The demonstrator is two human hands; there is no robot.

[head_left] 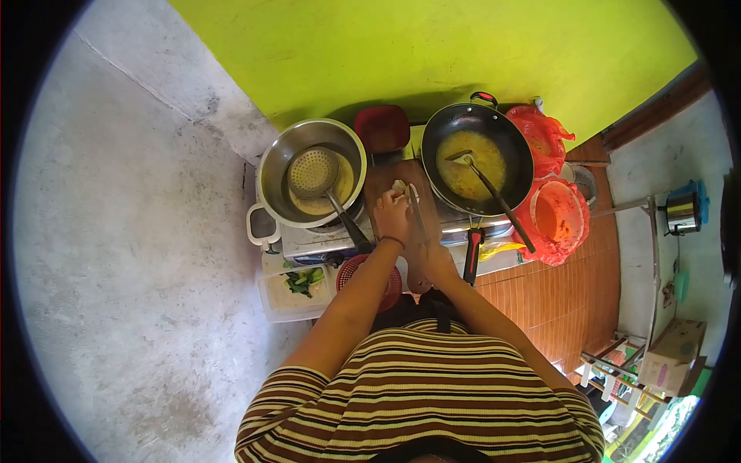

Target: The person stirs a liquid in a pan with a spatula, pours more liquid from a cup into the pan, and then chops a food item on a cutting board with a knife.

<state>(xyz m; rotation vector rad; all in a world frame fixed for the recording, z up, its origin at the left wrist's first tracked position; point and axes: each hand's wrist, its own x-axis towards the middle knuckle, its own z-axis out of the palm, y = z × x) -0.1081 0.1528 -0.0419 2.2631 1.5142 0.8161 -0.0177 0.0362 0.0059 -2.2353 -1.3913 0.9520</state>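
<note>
My left hand [392, 216] is closed on a pale piece of food [400, 187] on a wooden cutting board [380, 179]. Its exact kind is too small to make out. In my right hand [440, 264] is a knife [417, 210], its handle hidden by the fingers. The blade points away from me and lies close beside the food and my left fingertips. The board sits between a metal pot [272, 184] on the left and a black wok [438, 131] on the right.
A slotted skimmer [314, 171] rests in the pot. A ladle [494, 193] leans in the wok over yellowish liquid. Nearby are a red basket [392, 289], a tray [270, 309] with green vegetables [305, 281], a dark red container [382, 127] and red plastic-lined containers [575, 220].
</note>
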